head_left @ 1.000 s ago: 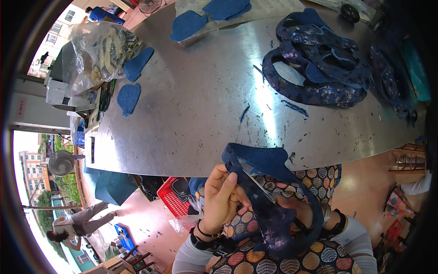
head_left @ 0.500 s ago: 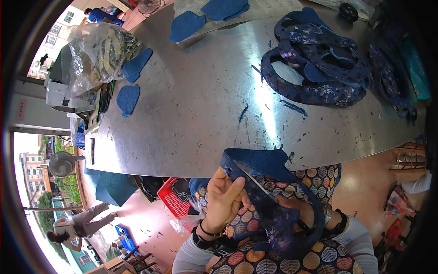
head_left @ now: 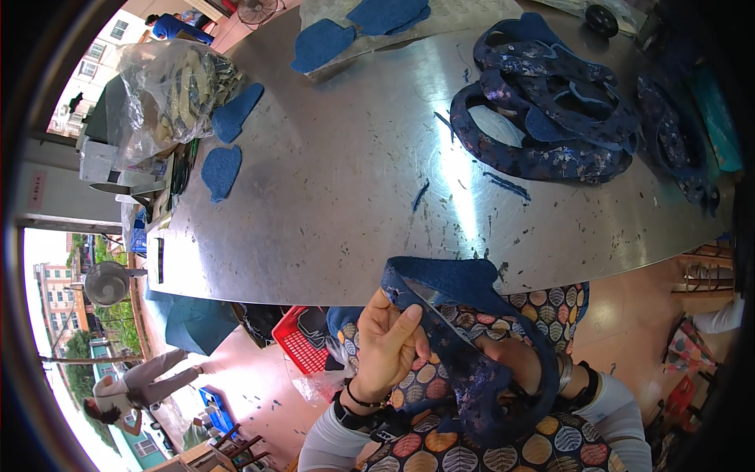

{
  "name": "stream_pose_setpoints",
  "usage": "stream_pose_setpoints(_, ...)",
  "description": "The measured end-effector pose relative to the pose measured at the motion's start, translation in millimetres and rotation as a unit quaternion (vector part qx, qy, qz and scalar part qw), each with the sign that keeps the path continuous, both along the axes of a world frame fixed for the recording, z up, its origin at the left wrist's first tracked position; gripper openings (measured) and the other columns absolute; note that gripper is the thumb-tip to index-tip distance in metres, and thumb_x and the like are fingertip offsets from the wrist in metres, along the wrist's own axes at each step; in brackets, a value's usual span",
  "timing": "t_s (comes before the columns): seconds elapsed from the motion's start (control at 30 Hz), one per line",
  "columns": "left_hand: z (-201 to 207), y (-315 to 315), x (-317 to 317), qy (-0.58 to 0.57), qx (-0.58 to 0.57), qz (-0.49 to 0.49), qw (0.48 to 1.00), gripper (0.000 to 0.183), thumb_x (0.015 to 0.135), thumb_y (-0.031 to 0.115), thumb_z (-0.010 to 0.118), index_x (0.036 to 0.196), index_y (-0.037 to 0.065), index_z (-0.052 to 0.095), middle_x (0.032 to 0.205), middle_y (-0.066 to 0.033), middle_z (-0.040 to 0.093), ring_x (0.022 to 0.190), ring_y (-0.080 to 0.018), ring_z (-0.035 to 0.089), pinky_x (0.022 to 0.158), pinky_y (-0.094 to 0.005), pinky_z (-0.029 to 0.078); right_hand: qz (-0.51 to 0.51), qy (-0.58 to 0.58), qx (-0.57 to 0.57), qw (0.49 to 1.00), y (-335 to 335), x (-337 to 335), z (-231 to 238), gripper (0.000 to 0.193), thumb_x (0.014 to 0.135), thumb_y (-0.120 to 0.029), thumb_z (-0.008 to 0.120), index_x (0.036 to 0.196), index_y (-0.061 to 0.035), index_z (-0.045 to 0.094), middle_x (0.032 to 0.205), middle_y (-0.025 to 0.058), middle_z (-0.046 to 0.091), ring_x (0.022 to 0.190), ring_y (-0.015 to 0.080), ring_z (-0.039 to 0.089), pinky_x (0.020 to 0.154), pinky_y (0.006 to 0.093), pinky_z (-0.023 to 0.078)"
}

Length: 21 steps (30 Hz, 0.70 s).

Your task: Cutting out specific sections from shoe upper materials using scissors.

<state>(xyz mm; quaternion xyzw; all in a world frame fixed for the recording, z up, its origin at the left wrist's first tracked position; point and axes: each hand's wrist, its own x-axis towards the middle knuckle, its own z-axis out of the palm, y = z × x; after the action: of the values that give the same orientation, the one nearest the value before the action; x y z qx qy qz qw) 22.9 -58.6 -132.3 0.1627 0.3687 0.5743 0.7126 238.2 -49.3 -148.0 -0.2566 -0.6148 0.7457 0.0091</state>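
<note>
A dark blue shoe upper (head_left: 464, 275), fuzzy on one side and patterned with shiny patches on the other, hangs in a loop at the table's near edge. My left hand (head_left: 391, 346) pinches its left end between thumb and fingers. My right hand (head_left: 515, 363) is closed, reaching through the loop, with fingers partly covered by the material. From it a thin bright metal tool (head_left: 450, 322) runs along the upper's edge toward my left hand; its handle is hidden. Several similar uppers (head_left: 543, 169) lie heaped on the metal table (head_left: 330, 189) at the right.
Loose blue pieces (head_left: 221, 172) lie at the table's left, near a clear plastic bag (head_left: 173, 98) of scraps. Thin blue trimmings (head_left: 507, 186) are scattered about. A red basket (head_left: 300, 346) stands below the near edge. One person (head_left: 130, 393) is at the lower left, beyond the table.
My right hand has shifted slightly, and more of its back shows. The upper's hanging lower part has folded a little differently. My left hand keeps its place.
</note>
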Motion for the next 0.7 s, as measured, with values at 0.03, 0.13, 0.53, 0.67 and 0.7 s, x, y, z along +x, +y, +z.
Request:
stream_pose_setpoints(0.03, 0, 0, 0, 0.001, -0.003, 0.000, 1.000, 0.031, 0.090, -0.004, 0.044, 0.119, -0.006, 0.038, 0.102, -0.0170, 0.059, 0.045, -0.0166, 0.057, 0.035, -0.0235, 0.044, -0.001, 0.006, 0.002, 1.000, -2, 1, -2, 0.084, 0.076, -0.048, 0.065, 0.133, 0.0021, 0.029, 0.123, 0.0178, 0.050, 0.113, 0.0246, 0.051, 0.095, 0.0328, 0.039)
stream_pose_setpoints(0.13, -2, 0, 1, -0.008, -0.008, 0.000, 1.000, 0.032, 0.090, -0.003, 0.044, 0.121, -0.005, 0.037, 0.103, -0.0170, 0.059, 0.044, -0.0170, 0.057, 0.034, -0.0236, 0.043, -0.068, 0.071, 0.044, 0.994, -6, -4, 3, 0.086, 0.072, -0.038, 0.071, 0.134, 0.0024, 0.028, 0.124, 0.0174, 0.049, 0.112, 0.0246, 0.051, 0.095, 0.0326, 0.039)
stream_pose_setpoints(0.53, 6, 4, 2, -0.072, -0.002, 0.004, 0.997, 0.040, 0.088, -0.007, 0.040, 0.127, -0.003, 0.032, 0.110, -0.0149, 0.055, 0.052, -0.0192, 0.061, 0.039, -0.0242, 0.048, -0.093, 0.106, 0.027, 0.990, -14, 7, -11, 0.081, 0.070, -0.014, 0.068, 0.138, -0.0011, 0.025, 0.120, 0.0158, 0.051, 0.105, 0.0221, 0.053, 0.093, 0.0313, 0.039)
stream_pose_setpoints(0.67, -2, 4, 0, -0.017, 0.013, -0.026, 0.999, 0.036, 0.087, -0.009, 0.041, 0.122, -0.003, 0.038, 0.111, -0.0144, 0.055, 0.062, -0.0198, 0.063, 0.050, -0.0257, 0.053, -0.097, 0.127, 0.060, 0.985, -21, 14, -34, 0.073, 0.075, -0.014, 0.063, 0.138, -0.0034, 0.027, 0.117, 0.0146, 0.053, 0.102, 0.0218, 0.054, 0.091, 0.0324, 0.040)
stream_pose_setpoints(0.7, -6, 3, -2, 0.002, 0.019, -0.037, 0.999, 0.034, 0.087, -0.009, 0.042, 0.121, -0.003, 0.040, 0.111, -0.0142, 0.055, 0.065, -0.0201, 0.063, 0.052, -0.0263, 0.054, -0.090, 0.100, 0.065, 0.989, -29, 19, -49, 0.070, 0.077, -0.016, 0.061, 0.137, -0.0037, 0.028, 0.116, 0.0145, 0.053, 0.102, 0.0222, 0.053, 0.092, 0.0330, 0.040)
